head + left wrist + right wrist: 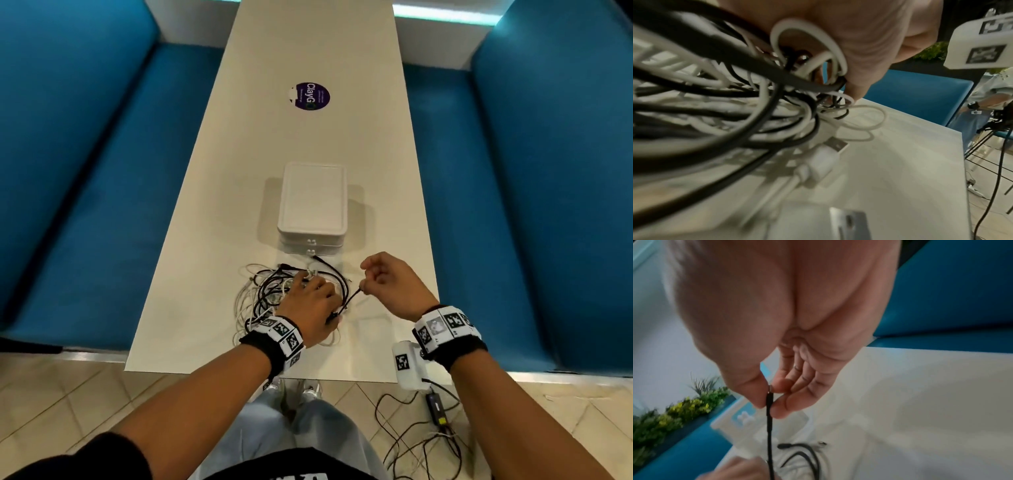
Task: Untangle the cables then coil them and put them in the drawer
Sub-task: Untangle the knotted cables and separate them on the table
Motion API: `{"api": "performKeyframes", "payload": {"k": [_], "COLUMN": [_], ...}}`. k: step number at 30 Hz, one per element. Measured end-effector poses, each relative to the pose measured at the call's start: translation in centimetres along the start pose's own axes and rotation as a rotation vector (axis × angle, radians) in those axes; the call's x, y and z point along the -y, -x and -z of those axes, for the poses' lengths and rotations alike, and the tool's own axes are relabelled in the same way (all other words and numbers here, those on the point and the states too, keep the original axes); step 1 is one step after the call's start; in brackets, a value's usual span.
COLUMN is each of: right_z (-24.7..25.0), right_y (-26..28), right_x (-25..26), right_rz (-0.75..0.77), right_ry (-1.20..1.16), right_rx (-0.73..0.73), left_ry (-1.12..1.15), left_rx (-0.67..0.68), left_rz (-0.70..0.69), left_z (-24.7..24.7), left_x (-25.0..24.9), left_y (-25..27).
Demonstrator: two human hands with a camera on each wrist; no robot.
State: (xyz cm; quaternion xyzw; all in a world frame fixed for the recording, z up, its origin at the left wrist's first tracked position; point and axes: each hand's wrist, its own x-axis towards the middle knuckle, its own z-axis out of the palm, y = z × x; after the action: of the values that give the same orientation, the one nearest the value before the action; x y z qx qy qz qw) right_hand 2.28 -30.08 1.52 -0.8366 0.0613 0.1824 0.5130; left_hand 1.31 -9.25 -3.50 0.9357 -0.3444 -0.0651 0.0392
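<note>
- Long white table (308,51) running from 6 to 12 o'clock.
- Round purple sticker (309,96) lying flat on the table toward 12 o'clock.
- Blue upholstered benches (85,171) flanking the table at 9 and 3 o'clock.
- Tiled floor (85,394) at 6 o'clock, with loose black wires and a small black adapter (435,404) at 5 o'clock.
- Green and yellow plants (674,415) at 8 o'clock in the right wrist view.
</note>
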Motion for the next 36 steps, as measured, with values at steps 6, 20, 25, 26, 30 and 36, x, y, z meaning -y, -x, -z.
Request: {"api": "performKeyframes", "payload": {"k": [6, 20, 25, 26, 30, 36], "right_z": [-2.6, -4.6, -5.5, -5.6, -6.0, -5.6], "right_y": [-1.4, -0.6, -0.6, -0.5, 0.7, 2.4], "right_x": [1.4, 0.2, 0.2, 0.1, 0.4, 1.3], "right_rz": [0.082, 0.199, 0.237, 0.238, 0.230, 0.199], "right_ry": [-0.032, 0.453, 0.528, 0.541, 0.590, 0.830], "right_rx": [0.097, 0.086, 0.017, -0.002, -0.082, -0.084], "left_ry": [0.064, 0.265, 0.235, 0.215, 0.103, -0.110], "left_rx": [0.025, -0.032, -0.023, -0.017, 0.029, -0.018], "left_rz": [0.029, -0.004, 0.018, 0.011, -0.014, 0.024], "left_z": [0.7, -0.4, -0.2, -0.2, 0.0, -1.0], "left_x": [0.2, 0.6, 0.5, 0.5, 0.7, -0.3], "left_y": [-0.4, -0.2, -0.4, -0.4, -0.3, 1.9]}}
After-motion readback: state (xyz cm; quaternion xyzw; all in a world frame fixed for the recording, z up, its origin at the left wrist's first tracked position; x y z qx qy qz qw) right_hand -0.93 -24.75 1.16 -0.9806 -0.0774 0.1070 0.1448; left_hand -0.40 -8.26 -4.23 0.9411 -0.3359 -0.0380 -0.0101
